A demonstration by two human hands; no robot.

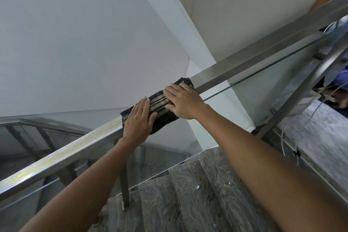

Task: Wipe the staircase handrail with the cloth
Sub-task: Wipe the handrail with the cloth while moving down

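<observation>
My left hand (139, 118) and right hand (182, 101) lay flat, fingers straight, pressing the dark striped cloth (160, 102) draped over the steel handrail (244, 66), far above the marble steps (188, 190).

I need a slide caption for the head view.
Both hands press a dark checked cloth onto the steel handrail.

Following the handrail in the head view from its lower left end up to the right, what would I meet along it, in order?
Bare handrail with a pale reflection → left hand flat on the cloth → striped middle of the cloth → right hand flat on it → bare rail again.
</observation>
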